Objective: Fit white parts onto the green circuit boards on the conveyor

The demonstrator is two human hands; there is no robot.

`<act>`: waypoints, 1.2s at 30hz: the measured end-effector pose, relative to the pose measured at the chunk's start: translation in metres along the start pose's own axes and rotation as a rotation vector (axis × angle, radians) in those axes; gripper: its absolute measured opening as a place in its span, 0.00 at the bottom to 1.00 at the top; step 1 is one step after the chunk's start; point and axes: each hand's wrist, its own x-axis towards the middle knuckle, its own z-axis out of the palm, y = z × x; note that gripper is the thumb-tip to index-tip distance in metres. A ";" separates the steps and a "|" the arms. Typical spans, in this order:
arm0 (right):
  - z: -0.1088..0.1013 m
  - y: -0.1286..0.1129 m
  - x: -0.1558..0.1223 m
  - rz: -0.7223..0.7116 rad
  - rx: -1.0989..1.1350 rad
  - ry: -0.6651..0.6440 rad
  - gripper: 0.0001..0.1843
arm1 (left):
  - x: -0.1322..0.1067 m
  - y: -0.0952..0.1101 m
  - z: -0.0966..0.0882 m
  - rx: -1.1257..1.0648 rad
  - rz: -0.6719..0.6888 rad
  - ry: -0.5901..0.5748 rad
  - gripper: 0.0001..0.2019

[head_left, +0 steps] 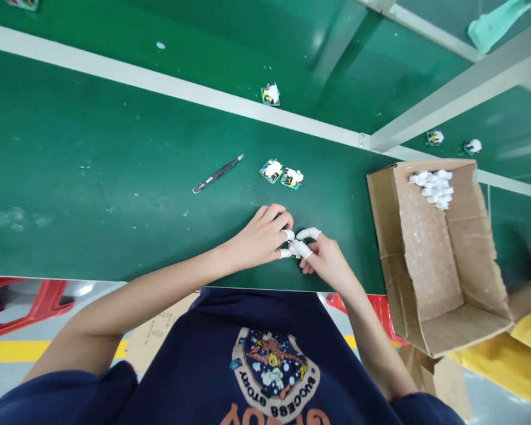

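Forearms angled inward over the green counter [115, 147], the grip of the left hand [261, 239] is closed on a white finger cot [300, 249] beside the curled right hand [327, 260], whose own grip cannot be told.

Bright, even overhead light falls across the green workbench mat [115, 195], with pale glare at top centre of the frame and soft shade along the shelf rail [460, 112]; wide-angle distortion bows the edges, and the far right blurs.

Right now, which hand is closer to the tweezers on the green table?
Left. The left hand is below and to the right of the tweezers, not touching them. The right hand is farther right, past the left hand.
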 end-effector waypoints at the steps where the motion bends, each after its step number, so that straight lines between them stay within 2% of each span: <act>1: 0.000 -0.001 0.000 0.001 0.010 -0.027 0.15 | 0.000 0.000 0.000 -0.010 -0.005 -0.002 0.07; 3: 0.002 -0.003 0.000 0.007 -0.022 -0.047 0.16 | 0.000 0.000 -0.001 -0.020 -0.007 -0.014 0.07; 4: 0.004 -0.005 0.000 0.006 -0.096 -0.016 0.15 | 0.000 0.000 -0.001 -0.019 -0.005 -0.019 0.06; 7: 0.011 -0.012 0.001 -0.027 -0.455 0.189 0.09 | 0.000 0.000 -0.001 -0.010 0.009 -0.018 0.03; 9: 0.015 -0.015 0.001 -0.049 -0.574 0.244 0.06 | 0.000 -0.001 -0.002 -0.019 0.014 -0.023 0.03; 11: 0.015 -0.012 0.000 -0.053 -0.524 0.218 0.07 | 0.000 -0.003 -0.005 -0.048 0.021 -0.051 0.03; 15: 0.010 0.007 -0.008 -0.148 -0.333 0.185 0.20 | 0.001 -0.005 -0.011 -0.111 0.045 -0.132 0.02; 19: 0.013 0.024 -0.020 -0.349 -0.404 0.293 0.23 | 0.001 -0.003 -0.009 -0.092 0.039 -0.156 0.05; 22: 0.021 0.027 -0.024 -0.484 -0.535 0.412 0.24 | 0.001 -0.002 -0.007 -0.077 -0.014 -0.154 0.14; 25: 0.031 0.024 -0.025 -0.496 -0.619 0.509 0.22 | 0.001 -0.003 -0.006 -0.100 -0.006 -0.172 0.20; 28: 0.041 0.017 -0.023 -0.465 -0.644 0.550 0.21 | 0.002 -0.004 -0.005 -0.115 0.026 -0.207 0.14; 32: 0.044 0.010 -0.021 -0.430 -0.644 0.539 0.20 | 0.004 -0.006 -0.006 -0.120 0.020 -0.211 0.09; 36: 0.039 0.010 -0.017 -0.528 -0.612 0.503 0.19 | 0.006 -0.010 -0.007 -0.145 0.022 -0.233 0.09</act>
